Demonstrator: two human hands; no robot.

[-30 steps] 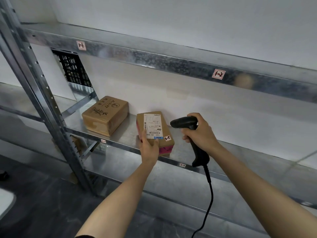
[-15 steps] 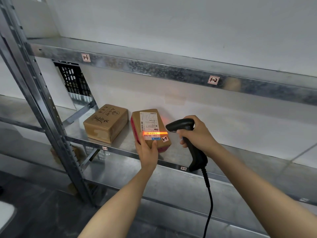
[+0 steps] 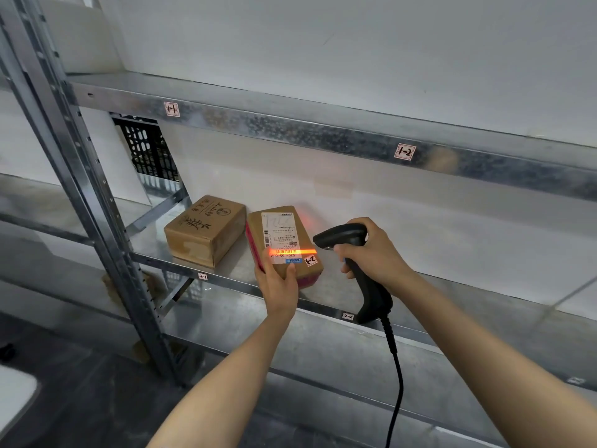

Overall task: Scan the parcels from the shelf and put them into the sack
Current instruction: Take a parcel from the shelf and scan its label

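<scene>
Head view. The parcel (image 3: 284,244) is a small brown carton with a red side and a white label (image 3: 279,237) on top. It sits at the front edge of the shelf (image 3: 232,283), just right of a second parcel (image 3: 205,229).

The left hand (image 3: 277,286) grips its near end, thumb on top and fingers (image 3: 260,270) wrapped round the left side. The right hand (image 3: 371,253) is closed round the scanner (image 3: 340,236), fingers wrapped on the handle. An orange beam (image 3: 307,251) crosses the barcode at the label's near end.

Handling, as a judgement:
- The parcel looks light, since one hand manages it.
- It is stiff cardboard and should not crush under a firm grip.
- The label and any tape could be slick, so grip bare card on the long sides.
- An end grip like this one could let it tip.

Hard to tell:
- Whether the parcel's far end rests on the shelf or is lifted clear.
- The underside, which is hidden.
- The trigger finger, which is hidden behind the handle.
- The small label text, which can't be read.

The scanner cable (image 3: 397,383) runs out of the bottom of the frame. No sack is in view. A black crate (image 3: 148,150) at the back left is partly hidden by the upright.
</scene>
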